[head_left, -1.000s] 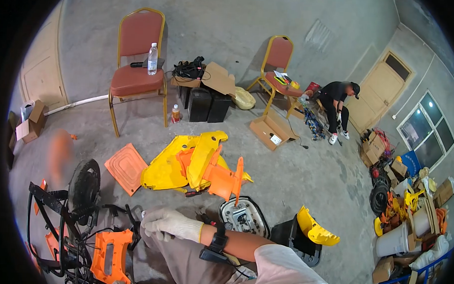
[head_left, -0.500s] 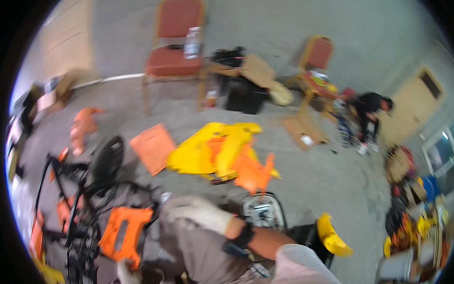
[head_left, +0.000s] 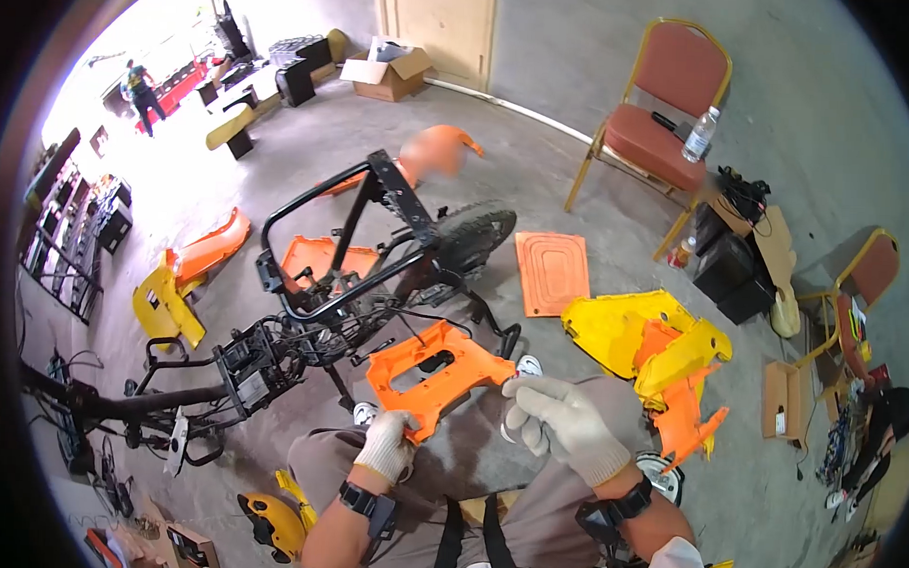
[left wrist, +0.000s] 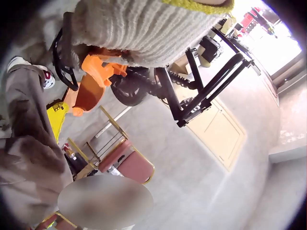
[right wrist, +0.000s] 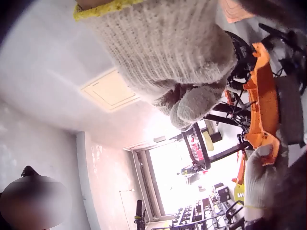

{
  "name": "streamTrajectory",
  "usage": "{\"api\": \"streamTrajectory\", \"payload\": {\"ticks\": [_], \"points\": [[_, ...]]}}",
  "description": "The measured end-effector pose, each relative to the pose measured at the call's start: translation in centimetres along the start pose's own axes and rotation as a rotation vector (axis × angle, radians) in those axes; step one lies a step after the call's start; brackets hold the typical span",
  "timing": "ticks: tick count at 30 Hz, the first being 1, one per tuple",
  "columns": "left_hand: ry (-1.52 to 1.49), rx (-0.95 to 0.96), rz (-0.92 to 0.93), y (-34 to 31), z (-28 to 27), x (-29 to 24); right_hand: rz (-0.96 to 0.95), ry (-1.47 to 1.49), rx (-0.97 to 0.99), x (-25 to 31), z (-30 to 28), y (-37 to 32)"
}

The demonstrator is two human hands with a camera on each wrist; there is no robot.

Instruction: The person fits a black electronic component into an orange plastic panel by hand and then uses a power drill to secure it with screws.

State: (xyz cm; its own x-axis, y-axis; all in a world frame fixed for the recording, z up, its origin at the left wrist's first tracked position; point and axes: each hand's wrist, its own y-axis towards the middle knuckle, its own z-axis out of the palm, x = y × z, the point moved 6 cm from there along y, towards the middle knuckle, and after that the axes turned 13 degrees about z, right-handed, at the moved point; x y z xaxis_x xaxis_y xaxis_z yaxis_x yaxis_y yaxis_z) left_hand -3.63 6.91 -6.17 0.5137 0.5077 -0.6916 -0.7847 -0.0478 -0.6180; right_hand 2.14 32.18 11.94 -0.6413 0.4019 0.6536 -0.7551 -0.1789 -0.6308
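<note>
An orange plastic body panel (head_left: 436, 376) with a long cut-out stands tilted in front of the person's knees, beside a black scooter frame (head_left: 344, 290). My gloved left hand (head_left: 387, 447) grips the panel's near lower corner; the right wrist view shows its thumb (right wrist: 261, 153) over the orange edge. Just off the panel's right end, my gloved right hand (head_left: 565, 428) is raised above the knee, its fingers loosely bent. Nothing shows between those fingers, though the palm is hidden. In the left wrist view the glove cuff (left wrist: 144, 33) covers most of the left hand.
Yellow and orange panels (head_left: 653, 341) lie on the floor to the right, near a flat orange cover (head_left: 553, 275). More panels (head_left: 169, 299) lie left beyond the frame. A chair (head_left: 660, 141) with a bottle stands by the wall. A yellow part (head_left: 271, 526) lies near the left forearm.
The head view has swung left, bringing the scooter frame to the middle and both hands into view. My right hand has lifted from the thigh towards the panel's right end.
</note>
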Motion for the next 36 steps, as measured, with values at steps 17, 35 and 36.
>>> {"api": "streamTrajectory", "payload": {"ticks": [17,35,36], "points": [[0.12,-0.047,0.055,-3.1,0.7,-2.4,0.205,0.242,0.171,1.5,-2.2,18.1],[0.757,0.51,0.357,-2.6,2.1,-4.9,-0.334,0.014,-0.11,6.4,-2.4,15.6],[0.759,0.51,0.358,-2.5,2.0,-4.9,-0.336,0.016,-0.109,6.3,-2.3,15.9]]}}
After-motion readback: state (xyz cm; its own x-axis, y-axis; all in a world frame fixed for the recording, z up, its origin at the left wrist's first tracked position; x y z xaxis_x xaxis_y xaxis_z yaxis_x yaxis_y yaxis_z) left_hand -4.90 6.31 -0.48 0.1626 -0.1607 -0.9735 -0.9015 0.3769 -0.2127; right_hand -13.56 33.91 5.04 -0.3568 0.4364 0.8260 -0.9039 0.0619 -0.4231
